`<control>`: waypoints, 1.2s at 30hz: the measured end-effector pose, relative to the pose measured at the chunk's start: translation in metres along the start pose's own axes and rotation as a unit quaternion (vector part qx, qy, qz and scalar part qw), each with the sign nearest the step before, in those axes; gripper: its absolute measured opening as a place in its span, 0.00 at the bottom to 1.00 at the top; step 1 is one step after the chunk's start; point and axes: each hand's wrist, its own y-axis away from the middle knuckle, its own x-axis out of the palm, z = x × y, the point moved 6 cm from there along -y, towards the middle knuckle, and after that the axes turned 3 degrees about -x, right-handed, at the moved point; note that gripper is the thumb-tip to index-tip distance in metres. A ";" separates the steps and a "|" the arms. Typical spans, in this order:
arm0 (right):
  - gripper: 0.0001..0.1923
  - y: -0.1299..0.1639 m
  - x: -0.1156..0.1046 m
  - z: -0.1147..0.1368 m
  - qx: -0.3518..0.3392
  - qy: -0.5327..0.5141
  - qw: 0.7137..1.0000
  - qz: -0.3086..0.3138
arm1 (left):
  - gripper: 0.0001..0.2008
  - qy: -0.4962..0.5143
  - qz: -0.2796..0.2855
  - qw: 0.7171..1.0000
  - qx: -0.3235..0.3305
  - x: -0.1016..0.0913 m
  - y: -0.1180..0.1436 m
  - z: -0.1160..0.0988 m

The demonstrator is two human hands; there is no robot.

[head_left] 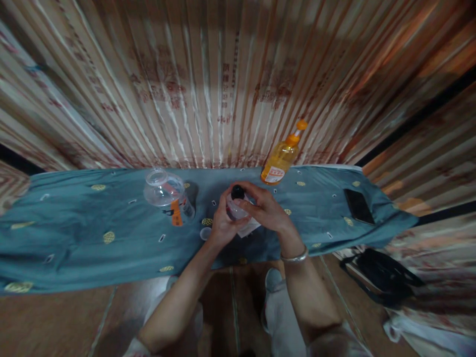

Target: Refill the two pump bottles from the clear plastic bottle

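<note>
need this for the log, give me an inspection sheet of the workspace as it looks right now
surface: table under a blue-green patterned cloth.
job's things: small clear bottle with black cap, upright, held in both hands.
clutter: empty clear plastic jar, orange-capped bottle of yellow liquid, dark phone, small white cap.
grippers: left hand wraps the bottle's body; right hand is at its cap; a bangle on the right wrist.
cables: nothing seen.
surroundings: striped curtain behind; black bag on the floor at right.
</note>
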 end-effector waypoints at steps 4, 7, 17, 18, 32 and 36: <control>0.14 0.002 -0.003 0.001 0.035 0.031 0.996 -0.071 | 0.41 0.000 -0.012 1.000 -0.001 0.002 0.003 0.002; 0.15 0.008 -0.002 0.001 0.061 0.044 0.991 -0.113 | 0.41 -0.011 -0.009 1.000 -0.007 0.003 0.006 0.005; 0.19 0.017 0.002 0.006 0.015 0.053 0.994 -0.097 | 0.42 -0.013 -0.009 1.000 0.004 0.004 0.006 0.009; 0.19 0.018 0.001 0.005 0.028 0.063 0.991 -0.116 | 0.42 -0.014 -0.008 1.000 0.007 0.005 0.006 0.008; 0.22 0.022 -0.004 0.002 0.059 0.062 0.982 -0.168 | 0.42 -0.014 -0.012 1.000 0.023 0.005 0.006 0.007; 0.32 0.022 -0.002 0.004 0.036 0.055 0.987 -0.146 | 0.42 -0.015 -0.014 0.999 0.030 0.005 0.007 0.009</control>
